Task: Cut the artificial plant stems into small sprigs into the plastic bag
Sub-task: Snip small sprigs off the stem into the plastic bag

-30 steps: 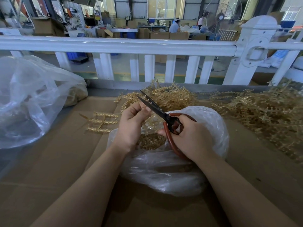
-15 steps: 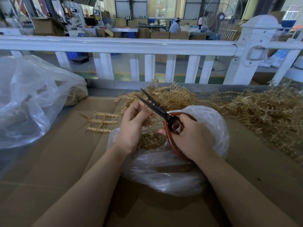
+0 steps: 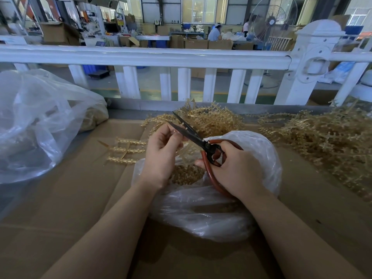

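Blades of the scissors (image 3: 189,131) are standing a touch wider apart than half a second back and are now straddling the pale stem (image 3: 186,147) where it leaves the left hand (image 3: 163,152); that hand's fingertips have been creeping the piece forward, so by my reading a snip is about to land and another sprig is about to drop. Left hand is pinching the stem between thumb and fingertips, curled tight; right hand (image 3: 231,168) is clamped round the red-brown loop handles, fingers threaded through. Both hands are hovering over the open mouth of the plastic bag (image 3: 261,158), which is sitting on the bench near its middle, thin, crinkled and translucent, sagging toward the near edge. Inside it a mound of cut sprigs (image 3: 187,175) is building, small, knobbly, straw-gold. Uncut stock is lying in a tangled heap (image 3: 213,119) against the far edge and a bigger one (image 3: 322,141) spreading to the right edge: thin plastic branches studded with short nubs, springy-looking. One loose branched piece (image 3: 126,151) is lying flat on the cardboard sheet (image 3: 80,198) that is covering the bench, matte and brown. A second large clear bag (image 3: 40,121) is slumping at the left edge.
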`<state>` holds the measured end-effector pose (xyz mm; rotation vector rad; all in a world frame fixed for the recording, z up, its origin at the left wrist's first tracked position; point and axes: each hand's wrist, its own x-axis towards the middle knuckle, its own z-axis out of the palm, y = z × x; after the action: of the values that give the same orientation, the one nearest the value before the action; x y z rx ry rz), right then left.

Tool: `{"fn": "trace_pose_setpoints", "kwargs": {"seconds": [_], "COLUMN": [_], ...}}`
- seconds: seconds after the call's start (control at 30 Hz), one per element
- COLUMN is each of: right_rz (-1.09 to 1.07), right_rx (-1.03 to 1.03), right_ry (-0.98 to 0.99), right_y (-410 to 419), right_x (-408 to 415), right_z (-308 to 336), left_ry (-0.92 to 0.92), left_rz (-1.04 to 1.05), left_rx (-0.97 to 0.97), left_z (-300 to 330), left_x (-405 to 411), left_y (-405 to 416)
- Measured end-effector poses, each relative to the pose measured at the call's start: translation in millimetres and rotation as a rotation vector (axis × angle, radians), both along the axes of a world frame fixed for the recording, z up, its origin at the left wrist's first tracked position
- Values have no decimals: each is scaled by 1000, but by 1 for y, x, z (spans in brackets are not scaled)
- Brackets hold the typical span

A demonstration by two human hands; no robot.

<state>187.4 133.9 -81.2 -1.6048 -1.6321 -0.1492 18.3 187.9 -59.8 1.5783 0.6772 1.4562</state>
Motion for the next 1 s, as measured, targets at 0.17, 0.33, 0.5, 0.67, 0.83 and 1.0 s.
{"fn": "trace_pose_setpoints", "kwargs": {"seconds": [0.17, 0.33, 0.5, 0.67, 0.83, 1.0], "right_rz": [-28, -27, -19, -3, 12, 33], "right_rx": [18, 21, 28, 18, -19, -21], "right_ry": [-30, -31, -26, -22, 9, 18], "right_y": [0, 2, 2, 1, 0, -1], "right_x": [1, 1, 1, 0, -1, -2], "right_z": [0, -1, -1, 0, 1, 1], "left_ry": [41, 21, -6, 47, 54, 57], "left_rz": [-13, -47, -65, -78, -80, -93], "left_rx": [10, 0, -18, 1, -9, -5], "left_z": [-2, -2, -3, -4, -5, -6], "left_x": [1, 1, 1, 2, 2, 3], "left_y": [1, 4, 5, 4, 3, 4]}}
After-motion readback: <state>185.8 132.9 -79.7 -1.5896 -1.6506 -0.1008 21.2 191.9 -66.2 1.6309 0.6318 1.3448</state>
